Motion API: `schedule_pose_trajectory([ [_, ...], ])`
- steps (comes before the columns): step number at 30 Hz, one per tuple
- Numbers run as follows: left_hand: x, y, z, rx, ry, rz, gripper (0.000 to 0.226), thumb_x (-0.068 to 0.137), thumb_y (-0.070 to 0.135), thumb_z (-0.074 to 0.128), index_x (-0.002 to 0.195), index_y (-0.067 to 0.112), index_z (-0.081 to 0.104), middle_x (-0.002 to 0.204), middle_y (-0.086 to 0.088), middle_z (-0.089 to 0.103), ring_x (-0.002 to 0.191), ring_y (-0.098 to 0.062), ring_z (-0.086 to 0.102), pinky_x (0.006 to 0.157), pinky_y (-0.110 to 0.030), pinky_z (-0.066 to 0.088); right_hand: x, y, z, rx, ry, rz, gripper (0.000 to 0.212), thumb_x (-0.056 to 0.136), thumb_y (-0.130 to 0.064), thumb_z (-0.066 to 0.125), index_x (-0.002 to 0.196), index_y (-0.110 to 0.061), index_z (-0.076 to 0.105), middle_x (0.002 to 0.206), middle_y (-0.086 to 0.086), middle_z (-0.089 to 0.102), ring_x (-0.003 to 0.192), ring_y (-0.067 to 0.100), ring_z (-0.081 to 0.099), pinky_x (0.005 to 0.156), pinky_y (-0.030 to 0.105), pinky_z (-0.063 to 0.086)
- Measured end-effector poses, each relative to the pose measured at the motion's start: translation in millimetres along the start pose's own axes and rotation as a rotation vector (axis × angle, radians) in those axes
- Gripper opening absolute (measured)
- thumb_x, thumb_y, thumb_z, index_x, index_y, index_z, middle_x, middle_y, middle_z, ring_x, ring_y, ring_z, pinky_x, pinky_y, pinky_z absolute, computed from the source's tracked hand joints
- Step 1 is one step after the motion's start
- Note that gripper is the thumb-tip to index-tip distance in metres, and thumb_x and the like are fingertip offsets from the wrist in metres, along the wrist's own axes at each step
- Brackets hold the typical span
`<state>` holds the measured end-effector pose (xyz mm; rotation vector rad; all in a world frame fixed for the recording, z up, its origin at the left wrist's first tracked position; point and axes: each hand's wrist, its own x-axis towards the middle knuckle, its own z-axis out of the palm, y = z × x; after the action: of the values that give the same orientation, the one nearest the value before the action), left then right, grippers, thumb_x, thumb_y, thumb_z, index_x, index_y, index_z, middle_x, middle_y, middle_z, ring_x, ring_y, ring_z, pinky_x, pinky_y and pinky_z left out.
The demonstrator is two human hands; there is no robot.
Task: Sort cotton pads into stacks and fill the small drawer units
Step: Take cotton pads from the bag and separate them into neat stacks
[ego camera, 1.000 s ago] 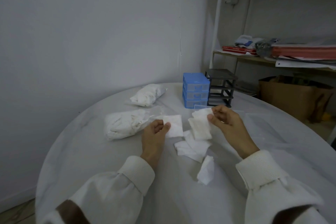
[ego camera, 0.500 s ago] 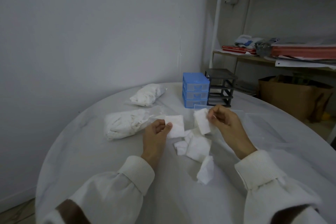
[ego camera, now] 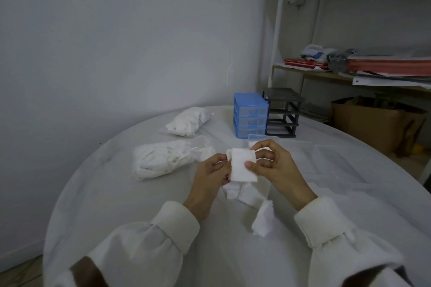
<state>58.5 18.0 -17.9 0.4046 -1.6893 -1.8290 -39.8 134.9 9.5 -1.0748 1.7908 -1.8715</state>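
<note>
At the centre of the frame a small stack of cotton pads [ego camera: 241, 166] is held above the table [ego camera: 116, 193], the left hand [ego camera: 211, 176] pinching its left edge and the right hand [ego camera: 274, 165] gripping its right side with thumb and curled fingers. Loose pads [ego camera: 247, 193] lie just below. Above stand the blue drawer unit [ego camera: 250, 115] and black drawer unit [ego camera: 282, 112]; two bags of pads [ego camera: 168, 158] sit to the left.
</note>
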Motion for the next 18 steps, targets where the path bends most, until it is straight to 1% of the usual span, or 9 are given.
schedule_pose_trajectory([
  [2,-1.2,1.8,0.5,-0.015,-0.024,0.007,0.014,0.093,0.001,0.050,0.101,-0.001,0.061,0.086,-0.008,0.069,0.082,-0.015,0.066,0.072,-0.022,0.054,0.4,1.0,-0.8,-0.040,0.021,-0.024,0.027,0.074,0.000,0.073,0.089,-0.015,0.056,0.081,0.007,0.065,0.069,0.016,0.061,0.062,0.019,0.052],
  [4,-2.3,3.0,1.1,-0.021,-0.034,0.008,0.014,0.093,0.001,0.049,0.097,0.003,0.062,0.081,-0.001,0.070,0.079,-0.011,0.067,0.071,-0.020,0.055,0.6,1.1,-1.3,-0.076,0.044,-0.053,0.028,0.073,0.000,0.074,0.087,-0.016,0.056,0.078,0.004,0.065,0.064,0.009,0.060,0.061,0.017,0.050],
  [6,-2.8,3.5,1.5,-0.031,-0.039,0.007,0.015,0.094,0.002,0.048,0.096,0.005,0.063,0.083,-0.001,0.070,0.080,-0.012,0.067,0.071,-0.020,0.054,0.4,0.6,-1.2,-0.088,0.056,-0.071,0.030,0.072,0.000,0.075,0.087,-0.017,0.056,0.076,0.002,0.065,0.061,0.003,0.060,0.060,0.015,0.049],
  [8,-4.6,4.8,2.3,-0.057,-0.047,0.004,0.015,0.094,0.005,0.050,0.096,0.007,0.064,0.084,-0.002,0.070,0.081,-0.012,0.067,0.071,-0.021,0.054,0.2,0.5,-1.0,-0.096,0.063,-0.079,0.033,0.071,0.000,0.076,0.089,-0.018,0.055,0.076,0.002,0.064,0.060,0.002,0.059,0.060,0.014,0.048],
  [11,-6.6,6.5,3.1,-0.089,-0.061,-0.008,0.017,0.094,0.009,0.050,0.091,0.013,0.066,0.080,0.004,0.072,0.077,-0.008,0.068,0.068,-0.018,0.054,0.6,2.2,-1.0,-0.108,0.074,-0.079,0.038,0.070,0.000,0.077,0.092,-0.021,0.054,0.076,0.003,0.064,0.061,0.003,0.058,0.061,0.015,0.048],
  [13,-5.7,6.9,3.2,-0.097,-0.050,-0.037,0.019,0.095,0.011,0.050,0.088,0.015,0.067,0.078,0.005,0.072,0.077,-0.010,0.068,0.069,-0.020,0.054,0.9,3.1,-1.4,-0.100,0.084,-0.081,0.041,0.069,0.000,0.078,0.093,-0.022,0.054,0.076,0.004,0.064,0.061,0.005,0.058,0.062,0.016,0.049],
  [16,-3.0,7.9,2.8,-0.149,-0.021,-0.100,0.017,0.094,0.018,0.051,0.091,0.015,0.067,0.084,0.000,0.072,0.081,-0.016,0.068,0.074,-0.026,0.054,0.9,4.1,-1.5,-0.107,0.095,-0.090,0.042,0.068,0.000,0.078,0.093,-0.023,0.054,0.076,0.003,0.063,0.063,0.009,0.059,0.062,0.015,0.049],
  [18,-3.2,8.1,2.8,-0.138,-0.044,-0.080,0.017,0.092,0.022,0.055,0.094,0.011,0.068,0.088,-0.004,0.072,0.083,-0.017,0.069,0.074,-0.025,0.055,0.7,5.0,-0.6,-0.125,0.099,-0.095,0.043,0.068,-0.002,0.079,0.094,-0.023,0.053,0.078,0.003,0.062,0.067,0.013,0.060,0.062,0.016,0.050],
])
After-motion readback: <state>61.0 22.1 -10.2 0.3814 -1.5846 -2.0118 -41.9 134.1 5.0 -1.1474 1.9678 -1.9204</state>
